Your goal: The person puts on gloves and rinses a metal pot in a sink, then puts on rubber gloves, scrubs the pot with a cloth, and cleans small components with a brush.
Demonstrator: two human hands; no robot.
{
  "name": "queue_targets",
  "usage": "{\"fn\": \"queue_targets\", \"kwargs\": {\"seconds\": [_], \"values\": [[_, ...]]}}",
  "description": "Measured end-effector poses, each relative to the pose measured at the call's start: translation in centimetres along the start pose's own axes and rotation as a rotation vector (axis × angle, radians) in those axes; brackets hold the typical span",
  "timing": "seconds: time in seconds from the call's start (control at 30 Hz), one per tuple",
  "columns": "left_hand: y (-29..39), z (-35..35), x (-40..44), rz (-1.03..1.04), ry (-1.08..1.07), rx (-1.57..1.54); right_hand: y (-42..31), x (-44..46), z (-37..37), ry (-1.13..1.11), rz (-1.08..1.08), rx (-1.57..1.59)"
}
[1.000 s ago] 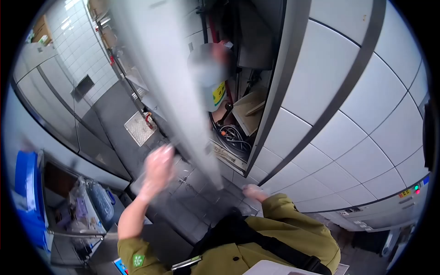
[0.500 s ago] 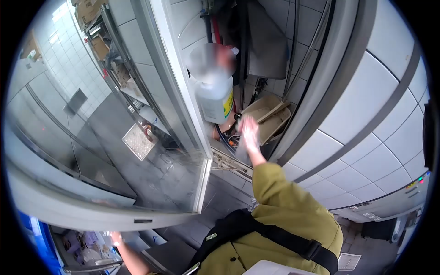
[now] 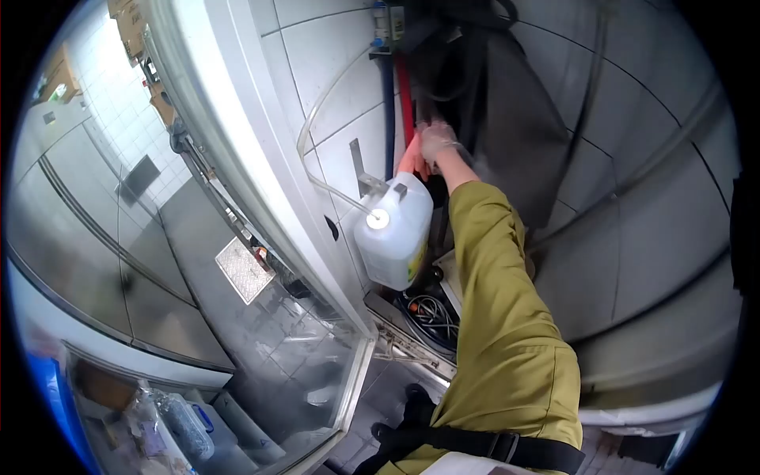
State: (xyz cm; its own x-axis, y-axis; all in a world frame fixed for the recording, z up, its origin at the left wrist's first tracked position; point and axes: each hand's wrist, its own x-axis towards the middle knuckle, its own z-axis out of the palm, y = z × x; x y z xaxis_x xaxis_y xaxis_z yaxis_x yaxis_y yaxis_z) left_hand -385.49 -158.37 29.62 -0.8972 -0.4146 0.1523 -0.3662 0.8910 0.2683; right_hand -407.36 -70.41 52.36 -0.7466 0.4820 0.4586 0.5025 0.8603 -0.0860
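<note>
My right hand (image 3: pixel 438 141), in a thin clear plastic glove, reaches deep into the tiled cupboard. Its fingers are closed on an orange rubber glove (image 3: pixel 411 158) that hangs just behind a white plastic jug (image 3: pixel 389 237). The jug is mounted on the wall by a metal bracket (image 3: pixel 360 170), and a clear tube (image 3: pixel 336 192) runs into its white cap. A dark grey apron (image 3: pixel 522 119) hangs right beside my hand. My left hand is out of view.
A glass-paned door (image 3: pixel 301 380) with a white frame stands open on the left. Coiled hoses (image 3: pixel 431 313) lie on the cupboard floor, partly beside a beige dustpan (image 3: pixel 450 277). Red (image 3: pixel 405 99) and blue (image 3: pixel 388 119) pipes run down the wall. Lower left are plastic containers (image 3: pixel 186 423).
My right hand has moved up and farther in, from above the dustpan to the orange glove. The view has moved closer to the cupboard. My left hand has gone out of view.
</note>
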Motion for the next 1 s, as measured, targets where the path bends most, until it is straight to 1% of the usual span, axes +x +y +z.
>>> {"fn": "queue_targets", "kwargs": {"seconds": [0.07, 0.1, 0.2, 0.23, 0.33, 0.43, 0.5, 0.6, 0.67, 0.77, 0.8, 0.87, 0.9, 0.93, 1.0], "values": [[1.6, 0.9, -1.9, 0.012, -0.043, 0.010, -1.1, 0.7, -3.8, -0.319, 0.069, -0.102], [2.3, 1.5, -2.9, 0.015, -0.069, 0.009, -0.3, 2.0, -3.6, -0.373, 0.099, -0.045], [3.5, 2.6, -5.7, 0.026, -0.155, 0.003, 5.1, 9.2, 5.2, -0.514, -0.055, 0.047], [3.7, 3.0, -6.5, 0.031, -0.184, 0.000, 4.9, 8.8, 4.5, -0.511, -0.064, 0.081], [3.6, 3.8, -8.9, 0.059, -0.278, -0.002, 4.5, 7.1, -0.1, -0.325, -0.041, 0.297], [2.5, 4.7, -11.1, 0.080, -0.385, 0.002, 5.0, 8.1, -3.5, -0.110, -0.063, 0.597], [0.8, 5.4, -12.5, 0.099, -0.462, 0.012, 5.5, 8.7, -5.5, 0.036, -0.093, 0.852], [-2.7, 6.2, -15.0, 0.129, -0.592, 0.031, 5.5, 7.8, -9.1, 0.193, -0.126, 1.177], [-5.5, 6.9, -16.8, 0.180, -0.686, 0.034, 4.0, 4.5, -11.6, 0.284, -0.113, 1.372], [-9.5, 8.2, -19.8, 0.387, -0.837, 0.014, 1.6, -3.0, -13.1, 0.409, -0.061, 1.719], [-8.3, 8.7, -20.9, 0.478, -0.892, 0.015, 0.6, -6.2, -12.6, 0.446, -0.029, 1.839], [1.7, 6.2, -22.9, 0.815, -0.936, -0.016, -1.5, -12.6, -11.6, 0.519, 0.067, 2.030], [5.3, 5.7, -23.5, 0.793, -1.029, -0.088, -2.2, -15.6, -10.2, 0.545, 0.137, 2.113], [6.7, 8.5, -24.3, -0.155, -1.291, -0.361, -3.0, -18.8, -8.6, 0.556, 0.231, 2.175], [5.1, 13.7, -25.6, 0.102, -1.241, -0.487, -4.9, -25.3, -4.9, 0.557, 0.468, 2.245]]}}
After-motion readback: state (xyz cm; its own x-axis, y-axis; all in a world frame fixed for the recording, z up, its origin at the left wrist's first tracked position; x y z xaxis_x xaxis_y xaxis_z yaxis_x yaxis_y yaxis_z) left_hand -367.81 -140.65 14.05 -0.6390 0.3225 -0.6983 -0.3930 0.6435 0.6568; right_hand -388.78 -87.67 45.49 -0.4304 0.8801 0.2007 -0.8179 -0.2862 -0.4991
